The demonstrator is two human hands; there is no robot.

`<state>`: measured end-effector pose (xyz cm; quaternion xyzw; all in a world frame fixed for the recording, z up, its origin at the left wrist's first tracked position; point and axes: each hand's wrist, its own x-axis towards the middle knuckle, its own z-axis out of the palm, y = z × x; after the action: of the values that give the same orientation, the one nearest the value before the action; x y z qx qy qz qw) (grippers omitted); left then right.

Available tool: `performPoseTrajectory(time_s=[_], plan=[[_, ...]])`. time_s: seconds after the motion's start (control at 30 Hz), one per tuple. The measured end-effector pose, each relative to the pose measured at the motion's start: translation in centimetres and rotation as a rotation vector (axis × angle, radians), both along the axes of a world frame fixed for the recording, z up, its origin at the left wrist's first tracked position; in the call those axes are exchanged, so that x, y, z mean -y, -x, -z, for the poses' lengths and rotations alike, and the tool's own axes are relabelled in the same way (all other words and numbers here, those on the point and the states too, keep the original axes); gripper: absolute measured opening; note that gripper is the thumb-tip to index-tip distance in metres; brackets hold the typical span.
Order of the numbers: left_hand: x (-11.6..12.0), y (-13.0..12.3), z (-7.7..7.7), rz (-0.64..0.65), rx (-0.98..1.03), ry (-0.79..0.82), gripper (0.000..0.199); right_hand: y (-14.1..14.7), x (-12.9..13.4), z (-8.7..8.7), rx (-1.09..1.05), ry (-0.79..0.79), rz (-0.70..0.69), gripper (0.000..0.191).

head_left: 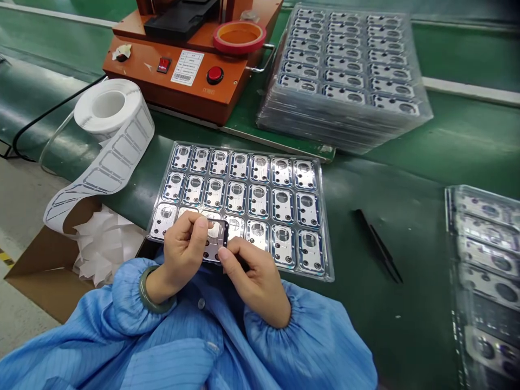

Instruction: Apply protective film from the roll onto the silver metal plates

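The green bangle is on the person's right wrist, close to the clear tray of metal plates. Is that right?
No, the wrist is wrong: in the head view the green bangle is on the left wrist, not the right. The rest stands: it is close to the clear tray of metal plates.

light: bright, even, overhead | glare: plastic tray (325, 216) | edges: curved, right blurred

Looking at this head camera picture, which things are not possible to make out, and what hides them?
All in the head view:
- Dark-framed part: partly covered by left hand and right hand; full shape hidden.
- Clear tray: lowest-row pockets hidden by the hands.
- Tray stack: cut off by the right edge, blurred.
- Orange machine's label: print too small to read.
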<state>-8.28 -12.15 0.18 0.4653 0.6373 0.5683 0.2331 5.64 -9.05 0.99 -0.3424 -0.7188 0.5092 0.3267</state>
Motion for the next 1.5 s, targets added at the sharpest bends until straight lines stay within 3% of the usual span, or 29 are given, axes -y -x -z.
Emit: performPoseTrajectory(time_s=[0.23,0.4,0.6,0.83,1.03,1.33,1.5], plan=[[-0.1,0.5,0.1,0.141,0.281,0.0,0.029,0.1,0.0,-0.1,0.002,-0.007,-0.002,0.024],[-0.6,0.8,-0.6,0.176,0.226,0.083,0.028,0.1,0.0,0.0,0.006,-0.045,-0.03,0.023],[-0.7,1.3,-0.5,0.257,0.338,0.133,0.028,0.2,0.0,-0.1,-0.001,-0.031,-0.039,0.023],[-0.5,1.6,0.0,0.246,0.418,0.119,0.033,0.1,0.0,-0.1,0.002,0.007,-0.012,0.023],[-0.7,1.4,0.1,0.214,0.417,0.108,0.026,0.1,-0.1,-0.1,-0.012,0.009,-0.007,0.023],[-0.4,1.8,0.2,0.283,0.529,0.14,0.03,0.0,0.0,-0.2,-0.019,0.041,0.0,0.023],[-0.6,1.6,0.2,0.223,0.526,0.142,0.026,0.0,-0.1,-0.2,-0.014,0.039,0.001,0.023]])
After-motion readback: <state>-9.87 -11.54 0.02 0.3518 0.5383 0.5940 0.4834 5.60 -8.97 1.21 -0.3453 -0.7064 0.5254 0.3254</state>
